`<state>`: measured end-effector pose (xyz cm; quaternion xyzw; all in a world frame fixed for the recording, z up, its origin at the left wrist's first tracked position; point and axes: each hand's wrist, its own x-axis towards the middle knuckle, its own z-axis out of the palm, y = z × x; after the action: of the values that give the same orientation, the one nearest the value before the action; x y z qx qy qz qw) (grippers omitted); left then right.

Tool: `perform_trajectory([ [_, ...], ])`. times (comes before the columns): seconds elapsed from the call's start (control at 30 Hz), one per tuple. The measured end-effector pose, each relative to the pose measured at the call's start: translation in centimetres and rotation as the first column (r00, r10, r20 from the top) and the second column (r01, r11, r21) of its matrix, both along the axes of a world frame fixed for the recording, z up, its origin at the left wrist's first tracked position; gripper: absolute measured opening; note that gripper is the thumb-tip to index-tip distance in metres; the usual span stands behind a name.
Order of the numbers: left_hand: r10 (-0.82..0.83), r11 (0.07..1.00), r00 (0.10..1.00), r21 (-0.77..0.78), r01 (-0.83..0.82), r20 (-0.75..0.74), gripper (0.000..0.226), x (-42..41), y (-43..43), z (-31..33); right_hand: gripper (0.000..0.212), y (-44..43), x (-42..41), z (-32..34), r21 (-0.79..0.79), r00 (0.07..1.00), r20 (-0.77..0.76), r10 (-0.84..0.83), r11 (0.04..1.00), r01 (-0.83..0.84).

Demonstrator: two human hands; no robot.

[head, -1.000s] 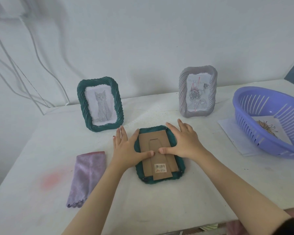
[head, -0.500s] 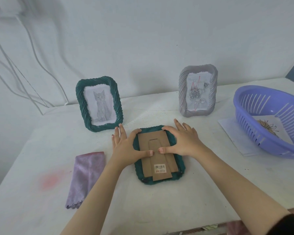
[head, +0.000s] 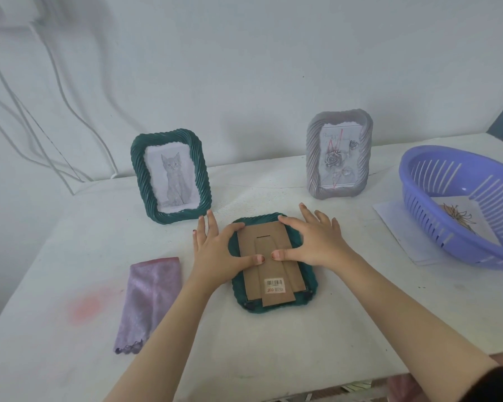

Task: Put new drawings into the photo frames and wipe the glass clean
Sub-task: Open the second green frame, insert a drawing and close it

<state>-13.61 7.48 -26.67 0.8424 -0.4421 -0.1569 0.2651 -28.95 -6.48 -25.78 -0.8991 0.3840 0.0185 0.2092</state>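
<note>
A dark green photo frame (head: pixel 307 297) lies face down in the middle of the table, its brown cardboard back (head: pixel 269 262) upward. My left hand (head: pixel 218 250) rests flat on its left side and my right hand (head: pixel 314 242) on its right side; both thumbs press the cardboard, tips almost touching. A second green frame (head: pixel 170 175) with a cat drawing stands behind on the left. A grey frame (head: pixel 339 153) with a rose drawing stands at the back right. A purple cloth (head: pixel 148 303) lies folded on the left.
A blue plastic basket (head: pixel 436 204) at the right edge holds a flower drawing (head: pixel 459 219) and sits on a white sheet (head: pixel 395 227). White cables (head: pixel 55 111) hang on the wall at the left. A pink stain (head: pixel 84 306) marks the table.
My thumbs have slid closer together on the cardboard back, and my fingers have shifted slightly around the top corners of the frame. The frame has stayed in place.
</note>
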Motion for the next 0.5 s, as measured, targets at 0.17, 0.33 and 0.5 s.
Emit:
perform_trajectory([
  [0.17,-0.047,0.989,0.999,-0.143,0.042,-0.027,0.052,-0.8,0.9,-0.5,0.078,0.8,-0.4,-0.1,-0.023,0.993,0.103,0.054,0.998,-0.052],
  [0.33,-0.107,0.965,0.994,-0.246,0.095,-0.035,0.028,-1.2,2.3,-0.5,0.051,2.4,-2.5,-0.8,0.004,0.951,0.284,0.122,0.992,-0.129],
  [0.5,-0.222,0.947,0.971,-0.258,0.192,-0.092,0.022,-1.1,5.5,-0.7,0.045,3.3,-6.2,-1.4,0.003,0.920,0.351,0.173,0.983,-0.185],
])
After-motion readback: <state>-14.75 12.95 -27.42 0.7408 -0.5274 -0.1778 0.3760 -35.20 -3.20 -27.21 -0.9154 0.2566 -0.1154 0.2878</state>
